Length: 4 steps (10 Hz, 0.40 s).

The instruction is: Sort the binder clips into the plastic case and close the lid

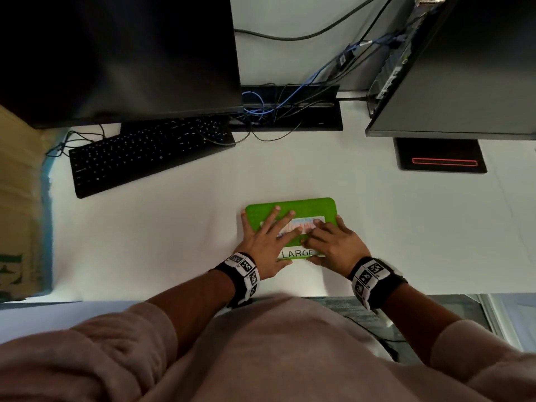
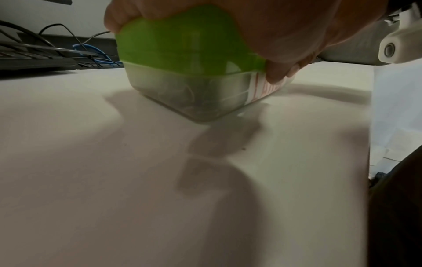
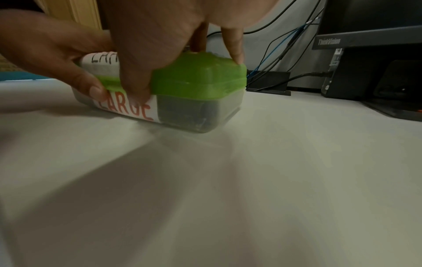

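At the front of the tabletop (image 1: 174, 242) sits the plastic case (image 2: 182, 90), lid (image 1: 307, 206) down; left hand (image 1: 261, 242) presses it spread flat, right hand (image 1: 336, 245) pinches its front rim. Probably stiff, slick, clip-heavy: hold its 2 ends.

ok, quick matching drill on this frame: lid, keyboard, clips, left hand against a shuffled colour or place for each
1. lid
2. keyboard
3. clips
4. left hand

A. dark, inside the case
B. spread flat on top of the lid
C. green, down on the case
D. black, back left on the desk

Pairs: 1-C, 2-D, 3-A, 4-B
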Available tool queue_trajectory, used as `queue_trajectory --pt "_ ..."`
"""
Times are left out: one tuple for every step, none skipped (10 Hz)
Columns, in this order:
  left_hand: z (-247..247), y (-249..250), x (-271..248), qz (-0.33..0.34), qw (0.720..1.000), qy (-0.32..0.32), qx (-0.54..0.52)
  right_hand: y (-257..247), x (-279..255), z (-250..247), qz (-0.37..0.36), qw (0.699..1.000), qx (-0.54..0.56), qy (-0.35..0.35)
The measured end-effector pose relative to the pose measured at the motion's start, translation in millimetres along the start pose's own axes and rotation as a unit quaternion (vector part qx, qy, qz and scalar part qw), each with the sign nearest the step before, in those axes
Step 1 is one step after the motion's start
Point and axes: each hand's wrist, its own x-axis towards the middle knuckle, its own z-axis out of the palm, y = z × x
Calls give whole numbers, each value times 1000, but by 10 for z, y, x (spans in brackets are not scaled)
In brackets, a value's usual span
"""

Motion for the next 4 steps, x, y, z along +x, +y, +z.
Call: queue_trajectory --pt "5 -13 -14 -1 1000 -8 9 14 9 1 -8 1000 -4 11" --pt "-72 34 -40 -2 1000 -27 -12 35 -12 -8 -26 999 -19 6" --pt "-108 -30 -60 12 995 -15 -100 107 0 -109 -59 997 -27 29" --pt "48 -190 -250 -18 981 105 -164 172 -14 -242 -72 997 -17 34"
